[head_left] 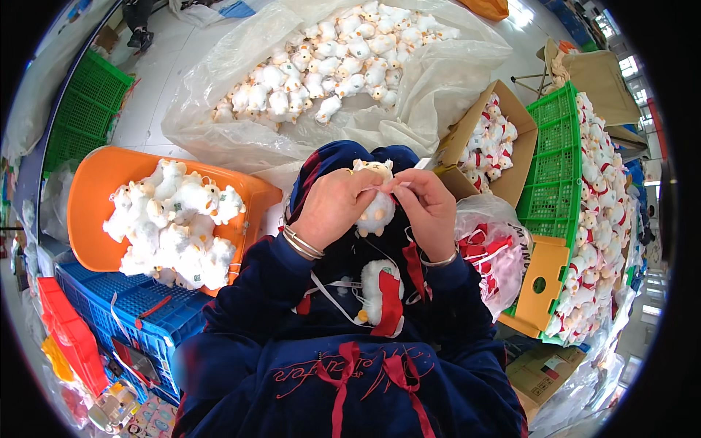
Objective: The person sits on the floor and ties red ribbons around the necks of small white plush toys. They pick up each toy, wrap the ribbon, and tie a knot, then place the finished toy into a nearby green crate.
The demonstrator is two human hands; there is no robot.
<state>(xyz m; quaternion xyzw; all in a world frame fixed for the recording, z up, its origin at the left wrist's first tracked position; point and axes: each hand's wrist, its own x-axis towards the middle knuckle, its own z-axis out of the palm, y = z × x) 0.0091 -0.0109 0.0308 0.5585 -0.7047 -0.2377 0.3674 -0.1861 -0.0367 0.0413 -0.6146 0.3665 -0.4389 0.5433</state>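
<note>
A small white plush toy (375,213) with a cream head sits upright over my lap, between my two hands. My left hand (330,208) is closed, its thumb and fingertips pinching at the toy's neck. Opposite it, my right hand (426,209) pinches what looks like a thin pale strip (385,187) that crosses the neck; its full run is hidden by my fingers. Lower on my lap lies another white plush toy (370,285), with a red cloth piece (391,301) against its side. White straps (330,290) trail beside it.
An orange bin (86,212) with white plush toys is at left, on a blue crate (171,306). Ahead, a clear plastic sheet (193,102) bears many more. At right stand a cardboard box (522,150), a green crate (549,197) and a bag of red pieces (491,252).
</note>
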